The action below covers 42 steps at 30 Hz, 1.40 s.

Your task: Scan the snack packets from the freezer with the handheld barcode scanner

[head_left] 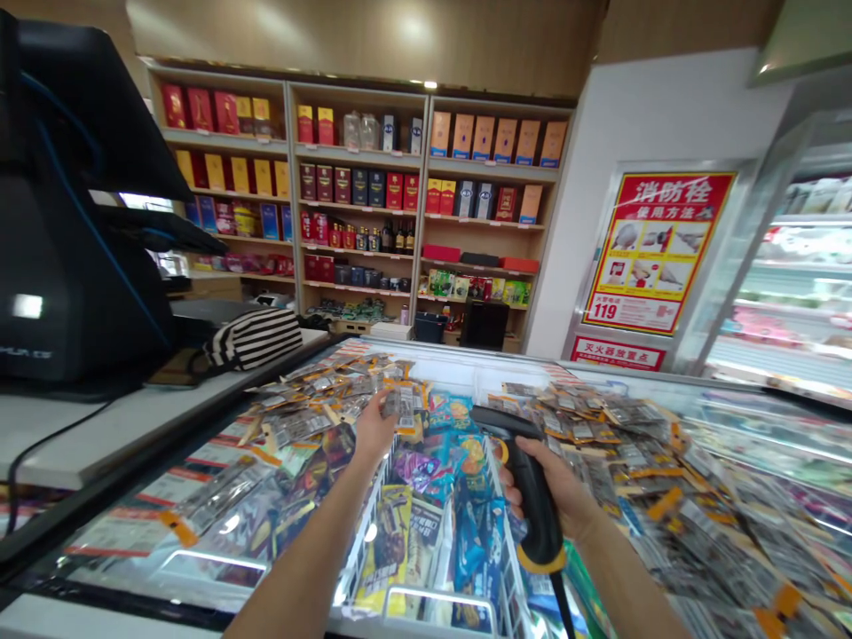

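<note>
My left hand [374, 432] reaches forward over a chest freezer [200, 568] and pinches a small grey snack packet [402, 405] with an orange edge, lifted just above the pile. My right hand [556, 497] is wrapped round the handle of a black barcode scanner [525, 470] with a yellow band near its base. The scanner's head points left, toward the packet. Several similar grey and orange packets [312, 399] lie spread over the freezer's glass lid. Colourful ice cream wrappers [459, 497] show in the open middle section below both hands.
A black point-of-sale terminal [67, 257] stands on the white counter [99, 426] at left, with a striped pouch [256, 337] beside it. Wooden shelves of boxed bottles [359, 204] line the back wall. A red fire-safety poster [656, 253] and a glass-door cooler [792, 284] stand at right.
</note>
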Available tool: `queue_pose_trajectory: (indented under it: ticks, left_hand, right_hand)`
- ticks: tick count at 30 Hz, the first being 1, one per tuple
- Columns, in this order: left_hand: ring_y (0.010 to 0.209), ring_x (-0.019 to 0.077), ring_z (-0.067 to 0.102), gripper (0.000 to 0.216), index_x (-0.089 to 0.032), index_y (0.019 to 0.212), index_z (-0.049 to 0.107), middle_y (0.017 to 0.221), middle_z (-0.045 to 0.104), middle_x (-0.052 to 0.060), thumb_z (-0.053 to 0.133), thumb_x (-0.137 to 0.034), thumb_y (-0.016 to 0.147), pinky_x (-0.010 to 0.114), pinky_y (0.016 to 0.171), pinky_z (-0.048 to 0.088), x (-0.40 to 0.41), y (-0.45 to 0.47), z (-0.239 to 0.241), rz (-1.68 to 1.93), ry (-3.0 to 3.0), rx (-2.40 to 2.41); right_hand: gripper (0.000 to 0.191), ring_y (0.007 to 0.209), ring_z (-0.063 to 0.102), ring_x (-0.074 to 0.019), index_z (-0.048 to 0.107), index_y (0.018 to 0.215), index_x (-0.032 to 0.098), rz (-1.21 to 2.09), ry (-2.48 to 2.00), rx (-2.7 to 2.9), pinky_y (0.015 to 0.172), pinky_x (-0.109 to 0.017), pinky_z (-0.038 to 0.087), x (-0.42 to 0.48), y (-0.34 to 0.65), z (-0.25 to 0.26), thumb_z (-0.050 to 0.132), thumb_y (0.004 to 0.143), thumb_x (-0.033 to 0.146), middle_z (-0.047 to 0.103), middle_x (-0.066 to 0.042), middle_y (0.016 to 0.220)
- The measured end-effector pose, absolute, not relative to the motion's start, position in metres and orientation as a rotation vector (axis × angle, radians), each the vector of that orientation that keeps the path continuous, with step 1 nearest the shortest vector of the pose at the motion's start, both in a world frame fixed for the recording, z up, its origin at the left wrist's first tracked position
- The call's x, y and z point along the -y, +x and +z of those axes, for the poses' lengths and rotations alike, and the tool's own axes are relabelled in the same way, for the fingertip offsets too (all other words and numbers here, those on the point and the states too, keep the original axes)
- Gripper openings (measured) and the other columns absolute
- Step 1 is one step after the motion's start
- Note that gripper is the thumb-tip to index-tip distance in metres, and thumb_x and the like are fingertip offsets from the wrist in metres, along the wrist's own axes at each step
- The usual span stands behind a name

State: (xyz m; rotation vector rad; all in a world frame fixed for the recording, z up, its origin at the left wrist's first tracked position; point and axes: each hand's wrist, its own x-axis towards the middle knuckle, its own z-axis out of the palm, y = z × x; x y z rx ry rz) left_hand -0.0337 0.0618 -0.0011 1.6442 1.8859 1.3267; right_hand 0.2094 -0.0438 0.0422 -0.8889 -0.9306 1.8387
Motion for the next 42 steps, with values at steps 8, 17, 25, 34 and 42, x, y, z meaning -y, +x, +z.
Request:
queue_pose_trajectory:
  ticks: [8,17,25,34,42]
  left_hand:
    - [0.082,0.0124,0.056,0.052,-0.023,0.114,0.039,0.097,0.059,0.000,0.044,-0.009,0.065,0.023,0.072,0.043,-0.065,-0.033,-0.004,1.509,1.583,-1.674]
    - [0.075,0.0114,0.058,0.056,-0.022,0.115,0.037,0.096,0.060,0.002,0.044,-0.004,0.062,0.022,0.065,0.046,-0.071,-0.023,-0.002,1.566,1.470,-1.514]
    - [0.072,0.0099,0.058,0.054,-0.019,0.112,0.038,0.094,0.060,0.003,0.042,0.001,0.063,0.019,0.060,0.046,-0.073,0.042,0.016,1.460,1.502,-1.379]
    - [0.092,0.0174,0.051,0.031,-0.015,0.106,0.046,0.107,0.051,0.008,0.044,-0.027,0.077,0.040,0.078,0.041,-0.070,0.131,0.019,1.222,1.777,-1.358]
    - [0.107,0.0209,0.041,0.035,-0.017,0.110,0.044,0.117,0.044,0.009,0.043,-0.029,0.078,0.045,0.089,0.030,-0.061,0.151,0.022,1.074,2.037,-1.417]
  right_hand:
    - [0.026,0.038,0.048,-0.0079,0.053,0.073,0.015,1.877,-0.972,0.955,0.034,-0.020,0.042,0.046,0.200,0.036,0.044,0.072,0.040,0.054,0.002,0.051]
    - [0.025,0.038,0.047,-0.0074,0.052,0.072,0.016,1.760,-0.918,0.910,0.035,-0.020,0.041,0.044,0.214,0.042,0.045,0.071,0.040,0.052,0.002,0.052]
    - [0.019,0.041,0.048,-0.0090,0.052,0.069,0.016,1.505,-0.923,0.754,0.037,-0.021,0.042,0.040,0.284,0.056,0.048,0.070,0.035,0.054,0.001,0.052]
    - [0.017,0.040,0.046,-0.0085,0.052,0.072,0.018,1.410,-0.834,0.686,0.037,-0.020,0.040,0.048,0.314,0.052,0.046,0.070,0.035,0.052,0.002,0.051]
    - [0.018,0.039,0.045,-0.0077,0.051,0.068,0.017,1.453,-0.816,0.674,0.036,-0.020,0.039,0.050,0.305,0.052,0.045,0.071,0.035,0.051,0.002,0.050]
